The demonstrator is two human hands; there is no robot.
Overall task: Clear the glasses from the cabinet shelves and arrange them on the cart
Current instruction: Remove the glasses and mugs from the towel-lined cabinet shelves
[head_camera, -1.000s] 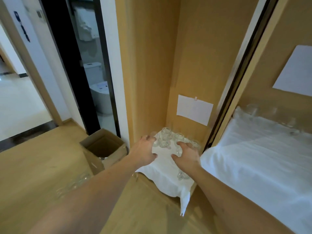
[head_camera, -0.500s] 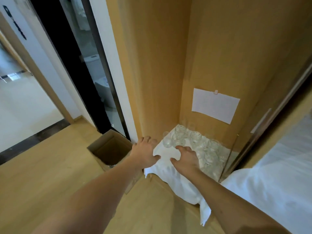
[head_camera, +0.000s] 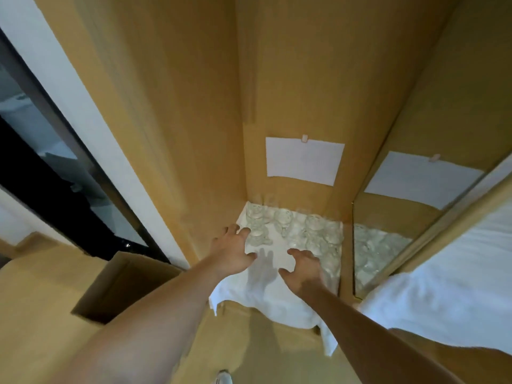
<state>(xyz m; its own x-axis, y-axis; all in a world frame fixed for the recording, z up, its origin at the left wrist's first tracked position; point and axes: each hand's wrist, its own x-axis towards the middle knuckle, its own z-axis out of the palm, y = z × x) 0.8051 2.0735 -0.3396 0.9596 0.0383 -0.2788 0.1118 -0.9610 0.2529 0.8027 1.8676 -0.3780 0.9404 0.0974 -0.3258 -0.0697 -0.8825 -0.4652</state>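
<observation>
Glasses point(head_camera: 302, 231) stand clustered on a white cloth point(head_camera: 271, 295) at the back of the low cabinet shelf. Left hand point(head_camera: 232, 250) and right hand point(head_camera: 302, 268) hover above the cloth, fingers loosely curved, grasping nothing.

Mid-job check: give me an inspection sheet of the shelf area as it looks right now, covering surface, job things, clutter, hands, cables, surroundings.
Surface: shelf covered by a white cloth whose front edge hangs over the shelf lip.
Job's things: glasses clustered at the back of the cloth; the cart is not identifiable.
Clutter: open cardboard box on the floor to the left.
Hands: left hand reaches in with its fingers at the nearest glasses; right hand is over the cloth with curled fingers; blur hides whether either holds a glass.
Cables: nothing seen.
Surroundings: wooden cabinet walls, a paper sheet on the back panel, a mirrored panel at right, white bedding far right.
</observation>
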